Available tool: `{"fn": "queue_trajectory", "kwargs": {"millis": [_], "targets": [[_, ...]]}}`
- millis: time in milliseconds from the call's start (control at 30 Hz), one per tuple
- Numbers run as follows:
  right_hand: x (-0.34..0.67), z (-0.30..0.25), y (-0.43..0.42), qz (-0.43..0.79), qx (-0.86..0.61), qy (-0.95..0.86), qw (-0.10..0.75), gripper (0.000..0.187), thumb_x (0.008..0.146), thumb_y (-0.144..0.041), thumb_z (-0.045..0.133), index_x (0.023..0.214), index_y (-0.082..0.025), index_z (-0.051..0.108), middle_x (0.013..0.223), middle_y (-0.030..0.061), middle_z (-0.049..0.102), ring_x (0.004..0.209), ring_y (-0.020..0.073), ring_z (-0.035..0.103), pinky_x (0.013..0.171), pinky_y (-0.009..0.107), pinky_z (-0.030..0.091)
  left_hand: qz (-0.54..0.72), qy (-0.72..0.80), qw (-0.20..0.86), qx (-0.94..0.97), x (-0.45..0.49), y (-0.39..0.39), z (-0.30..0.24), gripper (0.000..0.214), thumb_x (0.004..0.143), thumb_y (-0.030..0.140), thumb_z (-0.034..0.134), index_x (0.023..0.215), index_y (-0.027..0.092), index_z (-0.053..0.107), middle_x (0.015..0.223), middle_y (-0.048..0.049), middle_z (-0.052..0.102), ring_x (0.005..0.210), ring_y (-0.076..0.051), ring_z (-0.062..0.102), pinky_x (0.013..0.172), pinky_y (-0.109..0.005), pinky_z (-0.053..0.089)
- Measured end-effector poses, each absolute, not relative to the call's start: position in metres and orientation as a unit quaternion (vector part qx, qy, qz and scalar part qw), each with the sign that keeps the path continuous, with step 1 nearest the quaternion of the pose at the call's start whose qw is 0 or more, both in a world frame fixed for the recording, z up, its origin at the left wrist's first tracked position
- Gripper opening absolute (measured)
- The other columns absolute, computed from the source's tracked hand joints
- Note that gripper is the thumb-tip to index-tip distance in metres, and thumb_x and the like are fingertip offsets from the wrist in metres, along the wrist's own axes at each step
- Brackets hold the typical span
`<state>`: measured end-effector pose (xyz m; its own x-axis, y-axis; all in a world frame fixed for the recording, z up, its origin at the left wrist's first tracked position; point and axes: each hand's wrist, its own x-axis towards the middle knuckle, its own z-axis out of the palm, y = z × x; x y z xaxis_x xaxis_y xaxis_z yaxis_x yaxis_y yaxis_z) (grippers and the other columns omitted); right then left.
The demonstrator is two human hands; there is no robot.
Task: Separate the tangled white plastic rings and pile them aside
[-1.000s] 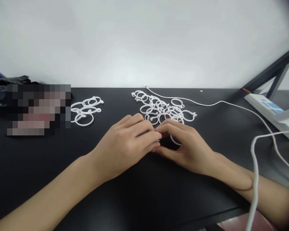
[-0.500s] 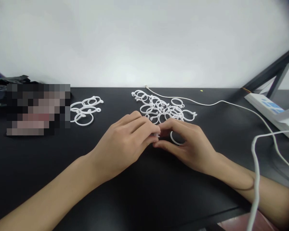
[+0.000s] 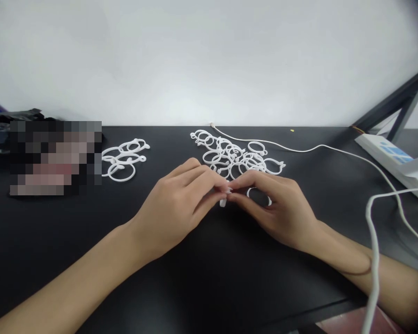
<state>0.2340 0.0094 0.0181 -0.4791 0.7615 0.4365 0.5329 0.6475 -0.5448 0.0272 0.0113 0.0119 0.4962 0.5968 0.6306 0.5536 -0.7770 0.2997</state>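
My left hand is closed, thumb and fingertips pinched on a small white plastic clip whose end pokes out below them. My right hand is also pinched shut, its fingertips meeting the left ones. Framed by its thumb and forefinger is a white plastic curtain ring, which appears to be gripped at its near end. Fingers cover most of the spot where ring and clip come together, so I cannot tell whether they are joined. Just beyond both hands lies a tangled pile of white curtain rings with small eyelets.
A smaller group of white rings lies on the black table to the left, beside a pixelated patch and black plastic. A white cable crosses the right side, past a white box; another cable passes over my right forearm.
The clip's end now shows below my left fingertips. My right hand has shifted slightly right, and more of the ring is visible inside its grip. The piles have not moved.
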Motion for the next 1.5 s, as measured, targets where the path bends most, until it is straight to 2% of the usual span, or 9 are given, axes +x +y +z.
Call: {"fn": "queue_trajectory", "kwargs": {"millis": [233,500,733,1200,1500], "targets": [[0.2349,0.0176,0.0086,0.168,-0.382,-0.842,0.343,0.007,0.088,-0.02,0.065,0.095,-0.021,0.065,0.084,0.0008,0.073,0.071,0.0128,0.068,0.064,0.023,0.055,0.367,0.341,0.042,0.865,0.0264,0.0126,0.0096,0.005,0.094,0.022,0.058,0.093,0.018,0.061,0.083,0.0006,0.069,0.08,-0.013,0.06,0.073,-0.025,0.051],[0.2338,0.0208,0.0079,0.167,-0.37,-0.845,0.348,0.011,0.09,-0.019,0.063,0.098,-0.025,0.067,0.089,0.002,0.074,0.078,0.0162,0.069,0.069,0.029,0.057,0.365,0.316,-0.025,0.876,0.0262,0.0134,0.0085,0.009,0.096,0.021,0.054,0.091,0.017,0.06,0.082,-0.0022,0.069,0.078,-0.015,0.059,0.075,-0.029,0.051],[0.2335,0.0217,0.0071,0.158,-0.35,-0.85,0.362,0.016,0.089,-0.012,0.063,0.099,-0.023,0.068,0.087,0.0015,0.073,0.075,0.0133,0.068,0.067,0.025,0.055,0.371,0.303,-0.048,0.876,0.0271,0.0127,0.0087,0.009,0.095,0.019,0.056,0.086,0.016,0.059,0.078,-0.0016,0.067,0.075,-0.014,0.057,0.073,-0.029,0.05],[0.2353,0.0206,0.0052,0.151,-0.354,-0.852,0.355,0.013,0.089,-0.012,0.063,0.096,-0.023,0.066,0.088,0.0011,0.074,0.074,0.0121,0.069,0.067,0.023,0.056,0.368,0.296,-0.082,0.878,0.0294,0.0095,0.0099,0.016,0.095,0.017,0.054,0.081,0.015,0.06,0.073,-0.0029,0.066,0.072,-0.015,0.057,0.072,-0.031,0.051],[0.2361,0.022,0.0065,0.151,-0.334,-0.857,0.362,0.013,0.088,-0.01,0.064,0.096,-0.02,0.067,0.084,0.0008,0.073,0.072,0.0103,0.068,0.065,0.02,0.055,0.37,0.286,-0.085,0.88,0.0298,0.0098,0.0099,0.013,0.091,0.013,0.059,0.078,0.012,0.063,0.07,-0.0041,0.065,0.069,-0.016,0.056,0.068,-0.033,0.052]]}}
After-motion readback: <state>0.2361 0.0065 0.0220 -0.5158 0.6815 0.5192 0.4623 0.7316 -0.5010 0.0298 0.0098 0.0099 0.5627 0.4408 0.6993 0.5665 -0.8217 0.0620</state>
